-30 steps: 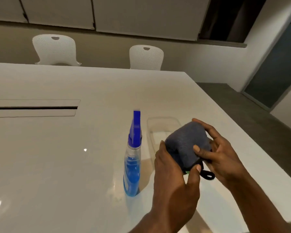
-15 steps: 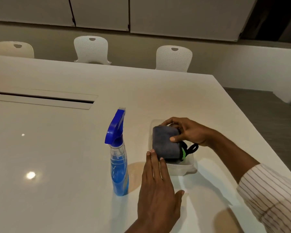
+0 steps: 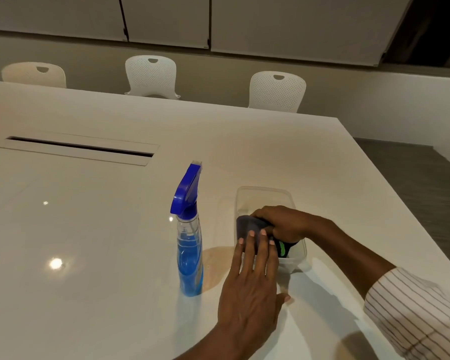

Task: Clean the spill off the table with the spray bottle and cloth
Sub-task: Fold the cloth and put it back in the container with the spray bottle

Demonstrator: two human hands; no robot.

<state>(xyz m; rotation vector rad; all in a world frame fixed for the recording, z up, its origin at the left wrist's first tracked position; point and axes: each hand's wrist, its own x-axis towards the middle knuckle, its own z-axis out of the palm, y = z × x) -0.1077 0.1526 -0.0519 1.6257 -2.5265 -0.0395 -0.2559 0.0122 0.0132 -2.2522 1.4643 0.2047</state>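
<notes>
Grey cloth [image 3: 247, 224], folded into a thick wad with a green tag and a black loop at its near end, sits inside the clear plastic tub [image 3: 264, 193] on the white desk [image 3: 115, 255]. The right hand [image 3: 283, 224] is curled over the top of the wad, fingers closed on it, pressing it down into the tub. The left hand [image 3: 250, 289] lies flat and spread, fingers apart and gripping nothing; its fingertips reach the tub's near left corner, apparently to steady it, though whether they press on the plastic or the cloth I cannot tell. Just left of that hand stands the spray bottle [image 3: 189, 253], upright, blue liquid filling much of it, blue trigger head on top, touched by neither hand. A faint tan patch shows on the desk between bottle and tub; whether it is the spill or a tint of light is unclear. Judging by the cloth going into its tub and the bottle standing idle, the wiping seems done and only tidying away remains. White chairs [image 3: 151, 74] line the far edge.
</notes>
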